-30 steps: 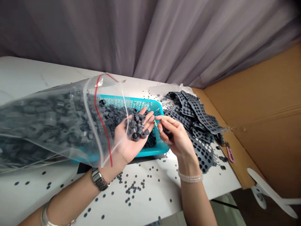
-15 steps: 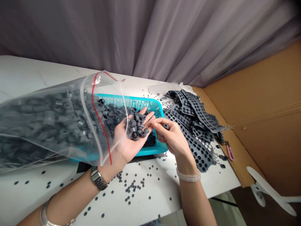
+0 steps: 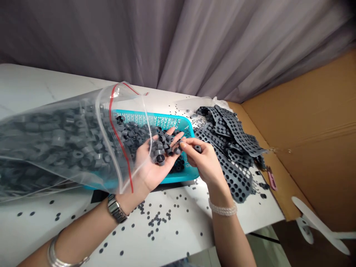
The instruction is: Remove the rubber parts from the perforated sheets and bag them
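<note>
My left hand [image 3: 150,172] is palm up under the mouth of a clear zip bag, its fingers stretched out, holding a heap of small dark grey rubber caps [image 3: 161,146]. My right hand [image 3: 201,157] comes in from the right, thumb and forefinger pinched at the edge of that heap, by a grey cap [image 3: 177,150]. Another cap [image 3: 197,148] shows tucked against its curled fingers. The zip bag [image 3: 80,122], with a red stripe, is filled with similar grey pieces. Beneath both hands stands a turquoise basket [image 3: 191,174] with more caps [image 3: 130,133] in it.
Perforated dark rubber sheets [image 3: 233,137] are piled right of the basket. Pink-handled scissors [image 3: 272,179] lie by a cardboard wall [image 3: 308,129]. Small dark discs [image 3: 158,220] are scattered over the white table [image 3: 189,222]. A grey curtain [image 3: 125,44] hangs behind.
My right fingertips have moved slightly, and a cap at the heap's edge has shifted up and right toward them. My left hand has stayed nearly still.
</note>
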Demonstrator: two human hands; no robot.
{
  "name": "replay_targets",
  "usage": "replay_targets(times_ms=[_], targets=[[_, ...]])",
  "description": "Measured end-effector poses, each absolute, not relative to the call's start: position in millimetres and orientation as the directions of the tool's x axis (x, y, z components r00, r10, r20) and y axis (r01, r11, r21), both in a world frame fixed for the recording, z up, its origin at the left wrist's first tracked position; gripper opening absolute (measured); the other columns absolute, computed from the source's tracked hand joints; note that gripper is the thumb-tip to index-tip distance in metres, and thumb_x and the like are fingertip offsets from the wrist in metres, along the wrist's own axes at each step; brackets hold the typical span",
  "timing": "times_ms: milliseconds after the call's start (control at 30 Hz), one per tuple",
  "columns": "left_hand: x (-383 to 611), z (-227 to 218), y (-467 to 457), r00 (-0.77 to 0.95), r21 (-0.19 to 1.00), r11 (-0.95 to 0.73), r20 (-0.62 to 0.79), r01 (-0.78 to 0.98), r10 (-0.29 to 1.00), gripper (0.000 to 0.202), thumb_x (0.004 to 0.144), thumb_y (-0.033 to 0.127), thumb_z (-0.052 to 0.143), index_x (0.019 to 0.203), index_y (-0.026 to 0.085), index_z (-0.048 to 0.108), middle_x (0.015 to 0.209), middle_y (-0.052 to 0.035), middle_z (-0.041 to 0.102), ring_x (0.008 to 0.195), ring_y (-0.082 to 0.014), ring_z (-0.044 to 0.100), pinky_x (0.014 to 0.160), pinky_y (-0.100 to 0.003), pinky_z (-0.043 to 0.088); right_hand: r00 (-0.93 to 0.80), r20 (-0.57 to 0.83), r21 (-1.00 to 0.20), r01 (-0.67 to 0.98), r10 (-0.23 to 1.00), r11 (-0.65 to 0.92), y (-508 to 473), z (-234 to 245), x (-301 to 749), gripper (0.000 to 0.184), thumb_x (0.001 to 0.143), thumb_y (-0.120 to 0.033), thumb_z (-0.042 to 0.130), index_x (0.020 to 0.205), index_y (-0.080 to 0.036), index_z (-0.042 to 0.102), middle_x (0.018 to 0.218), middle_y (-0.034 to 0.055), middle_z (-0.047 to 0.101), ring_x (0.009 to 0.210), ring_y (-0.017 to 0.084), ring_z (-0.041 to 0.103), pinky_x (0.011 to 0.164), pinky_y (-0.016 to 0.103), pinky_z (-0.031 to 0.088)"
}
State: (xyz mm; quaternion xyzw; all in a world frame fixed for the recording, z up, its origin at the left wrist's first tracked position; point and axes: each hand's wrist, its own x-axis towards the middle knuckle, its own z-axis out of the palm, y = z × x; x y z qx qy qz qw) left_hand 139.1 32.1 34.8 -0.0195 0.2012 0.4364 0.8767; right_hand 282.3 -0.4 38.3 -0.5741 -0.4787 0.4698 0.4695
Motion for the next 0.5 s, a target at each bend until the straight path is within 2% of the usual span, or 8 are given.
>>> replay_targets(times_ms=[67, 167, 267, 367, 500], targets=[[139, 36, 31, 0.539, 0.145, 0.624, -0.380, -0.768, 0.751, 0.052, 0.089, 0.028, 0.040, 0.138, 0.010, 0.044, 0.129, -0.0173, 0.060, 0.120, -0.0234, 0.056, 0.105, -0.036, 0.041, 0.119, -0.176, -0.982, -0.089, 0.977, -0.166, 1, 36, 285, 0.022, 0.082, -0.039, 0.066, 0.079, -0.018, 0.063, 0.050, -0.0088, 0.027, 0.043, 0.005, 0.019, 0.041, 0.022, 0.013], [140, 38, 31, 0.544, 0.139, 0.632, -0.390, -0.763, 0.743, 0.051, 0.089, 0.028, 0.039, 0.136, 0.009, 0.046, 0.128, -0.0192, 0.061, 0.118, -0.0248, 0.058, 0.105, -0.039, 0.041, 0.115, -0.220, -0.952, -0.243, 0.969, -0.188, 2, 34, 286, 0.023, 0.081, -0.037, 0.068, 0.075, -0.016, 0.060, 0.050, -0.0098, 0.026, 0.042, 0.003, 0.017, 0.040, 0.020, 0.011], [141, 38, 31, 0.530, 0.112, 0.612, -0.394, -0.783, 0.750, 0.053, 0.089, 0.027, 0.039, 0.137, 0.006, 0.043, 0.128, -0.0220, 0.060, 0.117, -0.0260, 0.059, 0.102, -0.039, 0.044, 0.114, -0.224, -0.933, -0.313, 0.968, -0.179, 2, 35, 287, 0.019, 0.080, -0.032, 0.068, 0.074, -0.017, 0.058, 0.050, -0.0089, 0.033, 0.040, 0.003, 0.022, 0.039, 0.019, 0.012], [142, 38, 31, 0.537, 0.092, 0.609, -0.383, -0.788, 0.752, 0.055, 0.088, 0.026, 0.040, 0.139, 0.005, 0.041, 0.129, -0.0221, 0.059, 0.119, -0.0267, 0.057, 0.102, -0.038, 0.046, 0.058, -0.255, -0.873, -0.443, 0.965, -0.204, 3, 38, 289, 0.014, 0.080, -0.030, 0.060, 0.074, -0.018, 0.057, 0.053, -0.0048, 0.043, 0.041, 0.005, 0.032, 0.037, 0.019, 0.015], [141, 36, 31, 0.550, 0.079, 0.612, -0.359, -0.787, 0.754, 0.058, 0.087, 0.026, 0.042, 0.142, 0.009, 0.038, 0.132, -0.0183, 0.058, 0.121, -0.0250, 0.056, 0.104, -0.038, 0.043, 0.037, -0.276, -0.827, -0.518, 0.961, -0.217, 4, 45, 292, 0.025, 0.080, -0.038, 0.049, 0.069, -0.017, 0.057, 0.060, 0.0014, 0.053, 0.043, 0.007, 0.038, 0.035, 0.019, 0.017]])
